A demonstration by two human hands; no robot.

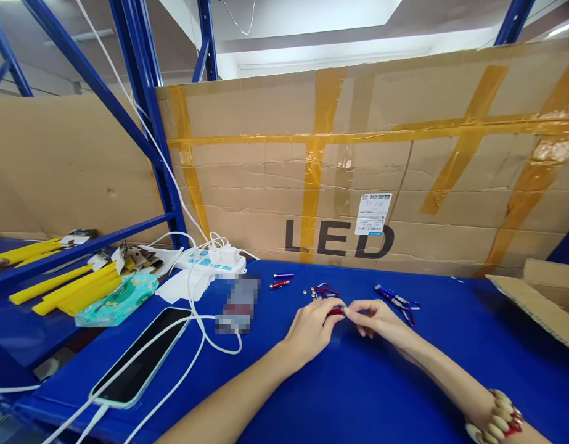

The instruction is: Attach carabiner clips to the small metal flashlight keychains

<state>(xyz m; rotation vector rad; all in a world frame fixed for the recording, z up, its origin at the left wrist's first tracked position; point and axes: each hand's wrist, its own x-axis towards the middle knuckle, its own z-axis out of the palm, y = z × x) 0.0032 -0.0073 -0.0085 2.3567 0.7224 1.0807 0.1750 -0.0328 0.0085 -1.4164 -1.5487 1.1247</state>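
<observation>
Over the middle of the blue table, my left hand (309, 327) grips a small red flashlight (336, 311) between thumb and fingers, its tube partly hidden. My right hand (376, 317) meets it from the right, thumb and fingertips pinched at the flashlight's silvery end. Just beyond my left fingers lie red carabiner clips (325, 290) and a few tiny silvery discs (305, 292). A purple tube (284, 275) and a red tube (279, 284) rest farther left. Blue tubes with clips (395, 298) lie beyond my right hand.
A phone (143, 357) with white cables and a white power strip (212, 264) occupy the left side. Yellow rods (76, 287) and a teal packet (118, 299) lie beyond the blue rack post. A large cardboard sheet (266, 185) stands behind; an open carton (538, 302) is at right.
</observation>
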